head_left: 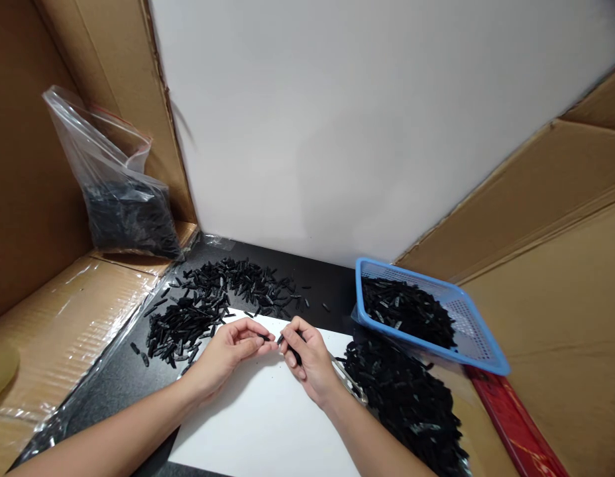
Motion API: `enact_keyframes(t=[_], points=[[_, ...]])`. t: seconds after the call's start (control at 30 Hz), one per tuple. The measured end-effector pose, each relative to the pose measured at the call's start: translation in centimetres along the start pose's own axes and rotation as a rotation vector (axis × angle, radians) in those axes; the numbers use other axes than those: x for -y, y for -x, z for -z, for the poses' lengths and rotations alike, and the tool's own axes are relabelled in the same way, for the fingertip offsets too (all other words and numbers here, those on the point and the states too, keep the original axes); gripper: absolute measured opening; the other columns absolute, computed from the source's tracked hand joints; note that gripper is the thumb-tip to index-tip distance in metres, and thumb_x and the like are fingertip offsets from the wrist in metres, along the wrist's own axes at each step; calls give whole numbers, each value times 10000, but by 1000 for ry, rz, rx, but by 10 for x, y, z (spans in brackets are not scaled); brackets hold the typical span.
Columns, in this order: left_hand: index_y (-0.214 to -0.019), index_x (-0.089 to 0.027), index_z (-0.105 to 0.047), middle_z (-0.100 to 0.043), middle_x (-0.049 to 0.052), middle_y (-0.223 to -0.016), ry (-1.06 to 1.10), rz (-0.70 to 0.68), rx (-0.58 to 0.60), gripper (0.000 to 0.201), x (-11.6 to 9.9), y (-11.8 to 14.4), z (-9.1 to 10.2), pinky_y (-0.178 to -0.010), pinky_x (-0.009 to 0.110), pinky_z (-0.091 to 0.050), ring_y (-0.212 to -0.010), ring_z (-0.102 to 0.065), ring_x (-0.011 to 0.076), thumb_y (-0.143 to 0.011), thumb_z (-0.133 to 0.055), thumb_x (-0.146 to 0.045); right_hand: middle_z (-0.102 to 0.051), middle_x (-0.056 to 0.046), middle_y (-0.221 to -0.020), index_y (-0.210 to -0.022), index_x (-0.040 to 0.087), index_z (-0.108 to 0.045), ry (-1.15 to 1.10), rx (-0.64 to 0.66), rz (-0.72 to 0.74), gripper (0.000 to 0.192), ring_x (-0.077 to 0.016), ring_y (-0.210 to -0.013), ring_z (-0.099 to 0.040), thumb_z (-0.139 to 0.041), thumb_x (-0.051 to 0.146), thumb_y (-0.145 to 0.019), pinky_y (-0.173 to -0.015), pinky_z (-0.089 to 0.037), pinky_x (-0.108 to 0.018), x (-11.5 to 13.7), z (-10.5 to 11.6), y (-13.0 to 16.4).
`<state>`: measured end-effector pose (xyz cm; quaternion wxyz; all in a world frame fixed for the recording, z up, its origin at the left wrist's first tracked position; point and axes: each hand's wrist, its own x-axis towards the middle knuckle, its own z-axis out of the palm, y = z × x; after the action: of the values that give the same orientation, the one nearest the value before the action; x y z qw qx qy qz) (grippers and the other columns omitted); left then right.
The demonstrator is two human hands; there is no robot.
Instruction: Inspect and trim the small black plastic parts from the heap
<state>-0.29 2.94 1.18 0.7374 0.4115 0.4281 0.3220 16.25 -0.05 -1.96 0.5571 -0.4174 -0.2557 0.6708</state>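
Observation:
Over the white sheet [258, 417], my left hand [232, 348] pinches a small black piece [264, 337] between thumb and fingertips. Close beside it, my right hand [307, 358] is closed around a slim black object [291, 352], mostly hidden by the fingers; its kind cannot be made out. The fingertips of both hands nearly meet. Beyond my left hand lies a heap of small, elongated black pieces [188, 324] on the dark tabletop. To the right of my right wrist, a metal tool with looped handles [357, 392] is partly hidden.
A blue plastic basket [479, 324] of black pieces stands at the right, with a larger dark pile [411, 404] before it. A clear bag [131, 212] with black contents leans on cardboard at the left. A red strip [511, 417] lies at the lower right. A white wall [337, 132] rises behind.

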Motion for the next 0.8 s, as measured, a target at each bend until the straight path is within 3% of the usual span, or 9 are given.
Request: enact_keyframes(t=[0.27,0.63,0.8], points=[[-866,-153,-746,-698,-2,-649,-59,-27,-40,225,3,-3,3,-613,196,-409,-614,-569,103,-706,-773,-309,-641,20,-600,-694,188,-505,-28,68,14,320,-29,-343,-396,-711,416,-782,-256,-199,-86,4,0,2],[-856,-139,-780,-704,27,-663,54,30,-63,297,-4,3,-7,-589,215,-425,-589,-546,108,-646,-820,-345,-559,67,-526,-759,196,-577,143,35,4,310,-37,-355,-366,-831,339,-654,-285,-179,-116,1,-4,5],[-847,-139,-771,-685,28,-659,-51,-7,-18,253,-4,4,-7,-580,228,-406,-596,-536,126,-710,-756,-351,-548,60,-531,-767,192,-619,255,21,68,276,-49,-373,-367,-817,363,-679,-311,-222,-148,-4,-1,6]])
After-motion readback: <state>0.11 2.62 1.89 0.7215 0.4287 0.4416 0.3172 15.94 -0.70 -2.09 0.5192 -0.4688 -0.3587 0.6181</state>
